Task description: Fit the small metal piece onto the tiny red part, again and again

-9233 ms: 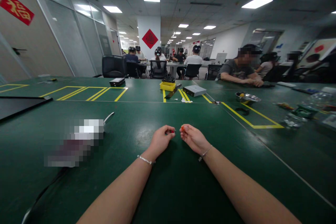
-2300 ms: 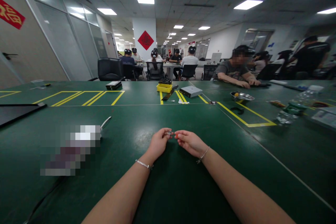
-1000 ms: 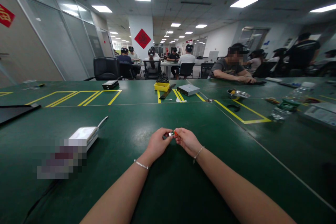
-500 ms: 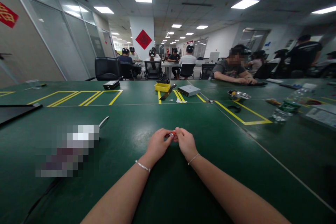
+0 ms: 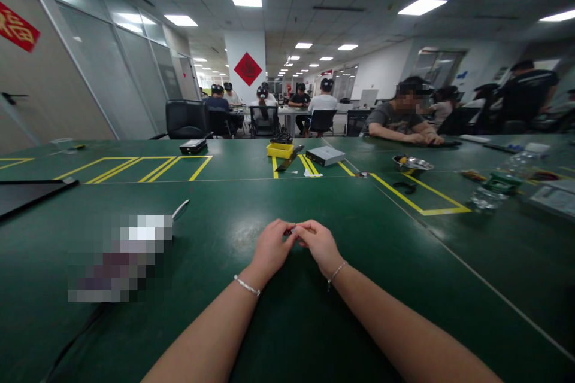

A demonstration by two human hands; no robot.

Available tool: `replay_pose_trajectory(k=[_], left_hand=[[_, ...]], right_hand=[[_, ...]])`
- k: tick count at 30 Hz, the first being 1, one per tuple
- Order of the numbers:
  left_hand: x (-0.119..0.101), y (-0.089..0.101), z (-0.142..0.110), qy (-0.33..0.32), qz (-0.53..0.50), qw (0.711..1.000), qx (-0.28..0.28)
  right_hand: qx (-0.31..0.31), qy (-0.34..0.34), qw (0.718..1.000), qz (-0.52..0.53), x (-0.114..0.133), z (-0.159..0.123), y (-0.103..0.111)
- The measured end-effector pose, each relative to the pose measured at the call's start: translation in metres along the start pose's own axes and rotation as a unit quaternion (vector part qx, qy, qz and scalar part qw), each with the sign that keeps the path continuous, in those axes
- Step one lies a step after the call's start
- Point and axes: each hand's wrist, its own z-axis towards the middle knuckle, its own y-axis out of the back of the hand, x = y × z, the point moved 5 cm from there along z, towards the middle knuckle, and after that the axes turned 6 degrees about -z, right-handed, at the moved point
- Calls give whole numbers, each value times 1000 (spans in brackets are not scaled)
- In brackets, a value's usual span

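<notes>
Above the green table (image 5: 215, 311), my left hand (image 5: 272, 246) and my right hand (image 5: 321, 246) meet at their fingertips. Both are closed in a pinch around a small piece (image 5: 293, 229), of which only a pale bit shows between the fingers. Its orange part, seen a moment earlier, is now covered, and I cannot make out its kind. My right thumb and fingers lie over its right side, while my left fingers grip it from the left.
To the left lies a blurred-out device (image 5: 121, 257) with a dark cord. Farther back stand a yellow tray (image 5: 280, 150) with black items, a grey box (image 5: 326, 156), a metal bowl (image 5: 415, 164) and a water bottle (image 5: 498, 182). A person (image 5: 399, 119) sits across the table.
My right fingers have shifted left over the small piece, hiding its orange part. The whole view has swung slightly left.
</notes>
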Motion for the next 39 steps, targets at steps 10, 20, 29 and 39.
replay_pose_trajectory(k=[10,20,29,39], left_hand=[[31,-3,3,92,-87,992,-1],[33,-6,1,108,-99,989,10],[36,-10,-1,114,-99,988,25],[30,-11,-1,131,-104,985,44]], right_hand=[[-267,26,839,-473,23,36,178],[-460,-167,751,-444,-30,6,312],[-507,-238,731,-389,-38,-2,345],[-410,-6,742,-530,14,20,269]])
